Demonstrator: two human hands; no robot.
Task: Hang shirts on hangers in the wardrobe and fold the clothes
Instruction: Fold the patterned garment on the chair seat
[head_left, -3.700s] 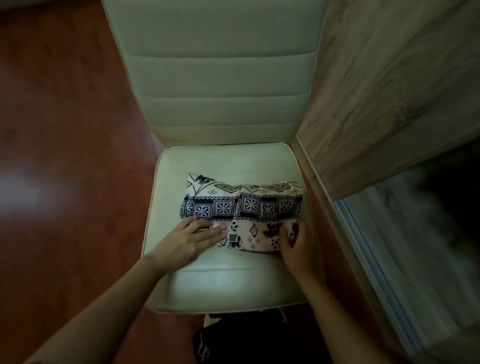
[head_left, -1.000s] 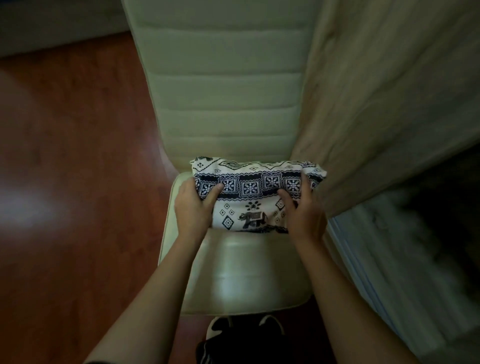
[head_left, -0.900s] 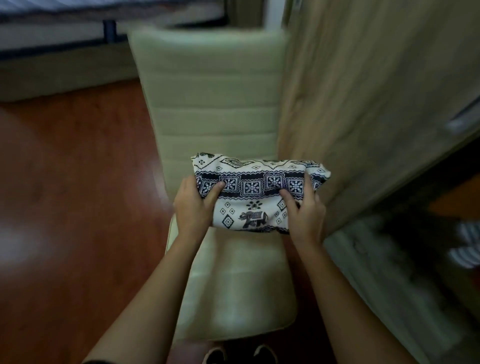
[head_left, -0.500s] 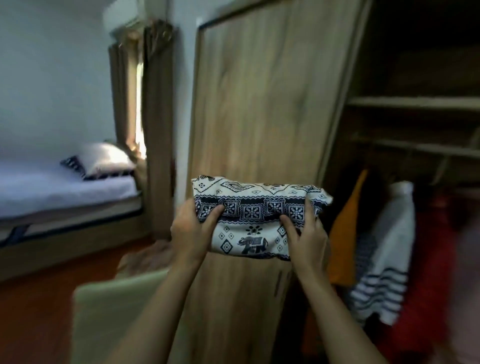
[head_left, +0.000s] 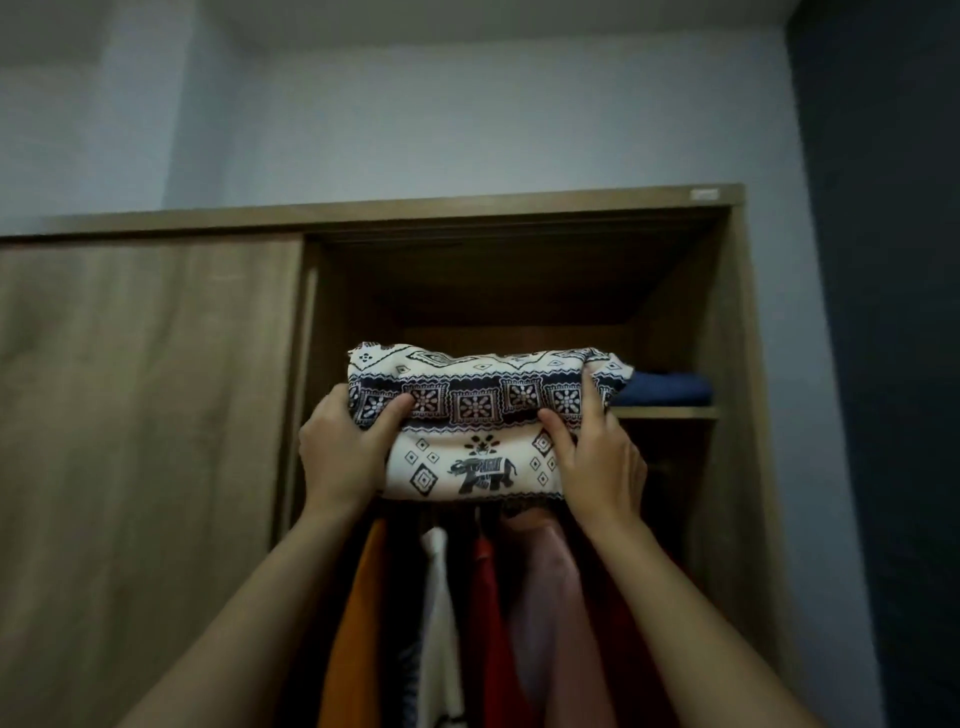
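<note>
My left grip (head_left: 337, 452) and right grip (head_left: 602, 462) are bare hands, with slender fingers and rounded knuckles. My left arm (head_left: 249, 623) and right arm (head_left: 691, 623) are bare as well, smooth and slim at the wrists, broader toward the elbows. Bare skin runs to the view's lower edge. The dim light hides finer detail such as my nails.

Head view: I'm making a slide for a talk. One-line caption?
Left hand and right hand hold a folded elephant-print garment up at the wardrobe shelf, above hanging shirts.
</note>
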